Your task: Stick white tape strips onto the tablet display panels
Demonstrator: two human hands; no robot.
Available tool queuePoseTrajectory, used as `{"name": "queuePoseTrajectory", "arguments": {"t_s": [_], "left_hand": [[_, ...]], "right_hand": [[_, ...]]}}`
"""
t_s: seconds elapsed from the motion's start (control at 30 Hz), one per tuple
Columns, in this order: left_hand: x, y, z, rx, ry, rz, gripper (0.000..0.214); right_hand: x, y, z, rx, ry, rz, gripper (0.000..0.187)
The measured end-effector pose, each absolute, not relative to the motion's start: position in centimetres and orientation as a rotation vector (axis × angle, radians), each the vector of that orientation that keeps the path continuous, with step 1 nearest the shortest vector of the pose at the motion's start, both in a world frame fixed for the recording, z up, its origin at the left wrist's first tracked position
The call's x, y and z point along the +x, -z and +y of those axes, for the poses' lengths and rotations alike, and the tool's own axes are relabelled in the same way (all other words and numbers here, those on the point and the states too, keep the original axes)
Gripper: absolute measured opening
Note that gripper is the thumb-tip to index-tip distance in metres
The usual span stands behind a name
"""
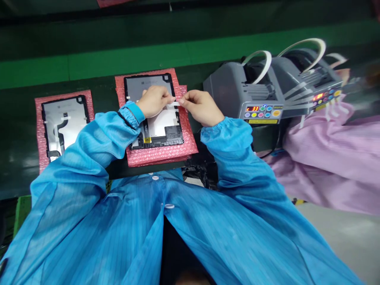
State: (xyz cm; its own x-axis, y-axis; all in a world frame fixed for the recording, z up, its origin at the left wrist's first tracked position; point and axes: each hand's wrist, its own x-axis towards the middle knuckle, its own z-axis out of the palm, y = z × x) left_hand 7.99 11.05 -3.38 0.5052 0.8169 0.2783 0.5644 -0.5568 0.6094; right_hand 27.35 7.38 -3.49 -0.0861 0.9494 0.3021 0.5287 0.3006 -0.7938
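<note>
On the left, one panel (73,130) lies on pink bubble wrap (39,132). Then the left hand (153,101) bends over the middle panel (161,123), fingertips at a white strip (171,105); I can't tell if they grip. The right hand (204,109) pinches the strip's end at that panel's right edge, near a grey machine (226,90).

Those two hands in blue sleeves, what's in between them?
A white strip lies between the left hand and the right hand, over the panel; the head view shows it.
</note>
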Motion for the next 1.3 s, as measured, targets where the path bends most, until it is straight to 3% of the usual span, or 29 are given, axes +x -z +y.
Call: {"name": "queuePoseTrajectory", "arguments": {"t_s": [0.2, 0.43, 0.67, 0.87, 1.0, 1.2, 1.3], "left_hand": [[8.9, 3.5, 10.3, 2.386, -0.701, 1.379, 0.026], [8.8, 6.2, 11.5, 2.437, -0.855, 1.246, 0.027], [8.8, 3.6, 9.2, 2.403, -0.71, 1.387, 0.019], [8.4, 2.2, 7.8, 2.455, -0.57, 1.354, 0.016], [7.9, 2.1, 7.6, 2.475, -0.559, 1.345, 0.015], [0.3, 2.8, 6.8, 2.21, -0.815, 1.794, 0.023], [-2.3, 4.5, 5.6, 1.987, -0.671, 1.969, 0.028]], "right_hand": [[27.1, 4.3, 8.3, -1.374, -0.557, -1.843, 0.042], [26.8, 4.4, 8.4, -1.5, -0.501, -1.892, 0.023], [27.2, 4.8, 6.5, -1.544, -0.242, -1.829, 0.019], [25.8, 5.7, 2.8, -1.514, 0.07, -2.083, 0.037], [25.5, 6.2, 2.7, -1.562, 0.038, -2.05, 0.037], [26.2, 4.9, 5.2, -1.75, -0.225, -1.703, 0.009], [25.3, 4.2, 5.8, -1.748, -0.207, -1.716, 0.015]]}}
